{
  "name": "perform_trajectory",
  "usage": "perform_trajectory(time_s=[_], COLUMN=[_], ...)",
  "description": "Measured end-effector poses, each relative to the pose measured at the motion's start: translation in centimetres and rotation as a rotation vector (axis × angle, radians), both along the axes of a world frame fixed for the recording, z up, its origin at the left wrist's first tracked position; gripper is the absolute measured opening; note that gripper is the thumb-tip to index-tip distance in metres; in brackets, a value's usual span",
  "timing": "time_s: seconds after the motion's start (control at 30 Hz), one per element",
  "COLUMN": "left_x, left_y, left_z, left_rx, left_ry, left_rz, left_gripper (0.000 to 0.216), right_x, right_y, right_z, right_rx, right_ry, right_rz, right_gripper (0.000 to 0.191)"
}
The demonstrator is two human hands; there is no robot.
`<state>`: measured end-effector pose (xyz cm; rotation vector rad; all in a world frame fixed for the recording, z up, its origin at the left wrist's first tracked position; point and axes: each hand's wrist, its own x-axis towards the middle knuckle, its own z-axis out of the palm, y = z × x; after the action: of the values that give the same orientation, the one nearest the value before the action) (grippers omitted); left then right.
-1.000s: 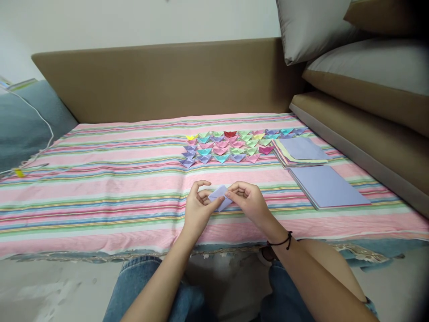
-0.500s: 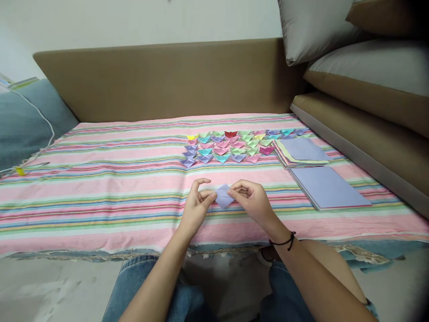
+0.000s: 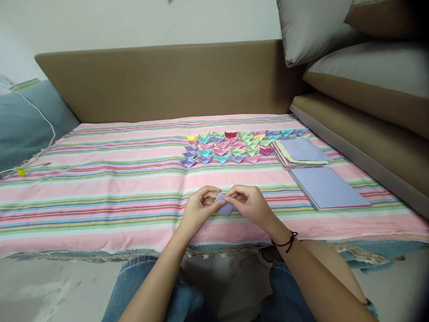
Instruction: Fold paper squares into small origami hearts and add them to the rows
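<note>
A small folded piece of lilac paper is pinched between my two hands, above the striped cloth near its front edge. My left hand grips its left side, thumb lying over the front. On the other side my right hand holds it by the upper right, the thumb close to the left thumb. Fingers cover part of the paper, so its full outline is hidden. Beyond my hands, several small folded paper boats in many colours stand in rows on the cloth.
To the right lie a stack of lilac-topped paper sheets and a looser stack of mixed coloured sheets. Brown and grey cushions pile up along the right. A white cable runs at the far left of the striped cloth.
Both hands have come closer together and slightly lower. The paper, shown earlier as a diamond, is now tilted and more covered by my thumbs.
</note>
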<state>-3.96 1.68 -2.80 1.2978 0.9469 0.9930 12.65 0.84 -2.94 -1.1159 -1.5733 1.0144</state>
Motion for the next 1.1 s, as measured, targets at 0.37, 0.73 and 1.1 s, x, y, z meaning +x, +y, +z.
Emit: perform_trajectory(time_s=[0.37,0.73,1.1], left_x=[0.3,0.2,0.5], left_y=[0.0,-0.1,-0.2], left_z=[0.1,-0.1,-0.2], left_rx=[-0.041,-0.134,-0.031], left_ry=[-0.128,-0.164,-0.082], left_rz=[0.187,0.231,0.232], left_gripper=[0.025,0.018,0.016], right_x=[-1.2,-1.4,-1.4], right_y=[-0.3,0.1,0.1], right_z=[0.0,-0.3,-0.4], right_rx=[-0.223,-0.261,-0.227], right_ry=[0.337,0.442,0.343], right_rz=[-0.063,-0.083,-0.135], right_gripper=[0.037,0.038,0.029])
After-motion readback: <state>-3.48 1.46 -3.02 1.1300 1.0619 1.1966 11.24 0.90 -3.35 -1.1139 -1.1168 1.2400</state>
